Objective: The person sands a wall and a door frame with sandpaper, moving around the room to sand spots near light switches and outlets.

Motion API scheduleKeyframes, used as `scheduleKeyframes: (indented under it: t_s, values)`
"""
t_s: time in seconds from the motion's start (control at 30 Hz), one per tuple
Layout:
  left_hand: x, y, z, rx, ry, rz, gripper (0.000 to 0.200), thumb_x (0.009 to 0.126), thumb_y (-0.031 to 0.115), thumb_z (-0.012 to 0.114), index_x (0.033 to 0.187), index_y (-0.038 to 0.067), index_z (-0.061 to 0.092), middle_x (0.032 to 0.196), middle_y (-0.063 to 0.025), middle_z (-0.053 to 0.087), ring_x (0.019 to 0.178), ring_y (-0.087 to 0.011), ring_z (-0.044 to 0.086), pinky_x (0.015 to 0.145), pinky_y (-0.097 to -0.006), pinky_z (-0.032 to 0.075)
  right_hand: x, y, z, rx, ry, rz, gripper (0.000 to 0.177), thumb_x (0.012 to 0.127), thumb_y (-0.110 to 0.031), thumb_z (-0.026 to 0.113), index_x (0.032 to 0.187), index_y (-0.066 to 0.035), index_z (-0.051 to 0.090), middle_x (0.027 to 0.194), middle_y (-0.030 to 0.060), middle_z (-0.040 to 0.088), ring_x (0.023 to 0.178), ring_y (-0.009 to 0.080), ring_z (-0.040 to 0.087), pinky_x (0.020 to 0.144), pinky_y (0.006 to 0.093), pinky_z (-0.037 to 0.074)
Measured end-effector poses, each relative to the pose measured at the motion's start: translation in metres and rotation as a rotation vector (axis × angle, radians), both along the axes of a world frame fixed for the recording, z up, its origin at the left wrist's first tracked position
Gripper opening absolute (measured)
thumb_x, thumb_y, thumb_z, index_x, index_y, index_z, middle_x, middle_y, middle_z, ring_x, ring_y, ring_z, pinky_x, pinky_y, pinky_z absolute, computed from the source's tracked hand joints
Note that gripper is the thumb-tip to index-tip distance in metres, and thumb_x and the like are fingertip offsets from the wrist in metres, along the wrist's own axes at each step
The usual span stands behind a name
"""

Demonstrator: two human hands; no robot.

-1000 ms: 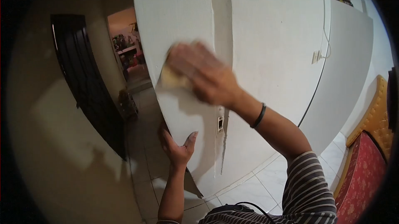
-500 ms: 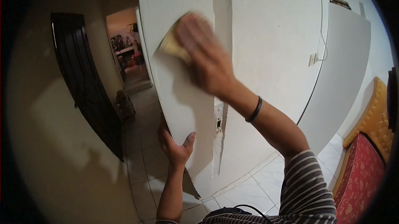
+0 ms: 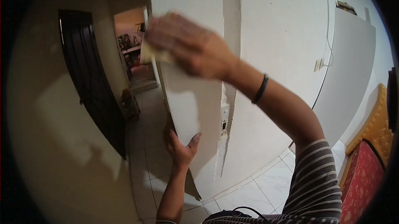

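A tall white panel (image 3: 205,95) stands upright in front of me. My right hand (image 3: 189,47) is closed over a pale yellow sheet (image 3: 146,54) that looks like sandpaper, pressing it near the panel's upper left edge. Part of the sheet sticks out past that edge; the rest is hidden under my blurred fingers. Lower down, my left hand (image 3: 182,149) holds the panel's left edge, the thumb on the front face and the fingers wrapped behind.
A latch plate (image 3: 224,126) sits in the strip right of the panel. On the left is a dark door (image 3: 91,78), with a passage and a lit room behind. To the right are a wall socket (image 3: 317,65), a grey-white board (image 3: 349,66) and a red bed (image 3: 363,178) with tan headboard.
My right hand has moved the yellow sheet left across the panel to its edge. My left hand keeps its hold. The whole view has shifted slightly.
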State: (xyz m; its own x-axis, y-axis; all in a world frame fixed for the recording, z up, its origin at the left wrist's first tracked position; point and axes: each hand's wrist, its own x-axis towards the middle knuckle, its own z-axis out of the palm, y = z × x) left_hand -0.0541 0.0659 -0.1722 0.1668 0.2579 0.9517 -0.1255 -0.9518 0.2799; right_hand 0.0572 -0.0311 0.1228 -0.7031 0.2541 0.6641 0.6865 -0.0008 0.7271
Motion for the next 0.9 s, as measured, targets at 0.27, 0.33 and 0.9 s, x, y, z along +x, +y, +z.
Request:
scheduleKeyframes:
  t_s: [0.27,0.33,0.9]
  values:
    - [0.001,0.002,0.001,0.009,-0.002,0.001,0.094,0.082,0.048,0.082,0.144,-0.007,0.038,0.131,-0.0257,0.052,0.116,-0.0439,0.054,0.096,-0.0534,0.045,-0.002,0.003,0.029,0.175,0.030,-0.007,0.041,0.092,-0.009,0.059,0.133,-0.005,0.060,0.138,0.0146,0.060,0.134,0.0283,0.053,0.113,0.0404,0.045]
    - [0.002,0.001,0.000,-0.014,-0.006,-0.015,0.094,0.082,0.049,0.082,0.144,-0.007,0.038,0.132,-0.0257,0.051,0.117,-0.0435,0.054,0.097,-0.0534,0.045,-0.002,0.009,0.025,0.151,-0.093,-0.053,0.040,0.092,-0.011,0.059,0.132,-0.006,0.062,0.141,0.0127,0.059,0.138,0.0271,0.050,0.115,0.0401,0.043]
    - [-0.008,-0.016,-0.035,-0.436,0.004,-0.195,0.084,0.091,0.025,0.076,0.151,-0.008,0.028,0.146,-0.0292,0.041,0.132,-0.0403,0.048,0.106,-0.0467,0.044,0.016,-0.067,-0.190,-0.174,0.584,-0.128,0.057,0.091,-0.010,0.053,0.147,0.003,0.048,0.157,0.0194,0.041,0.149,0.0368,0.036,0.123,0.0489,0.030]
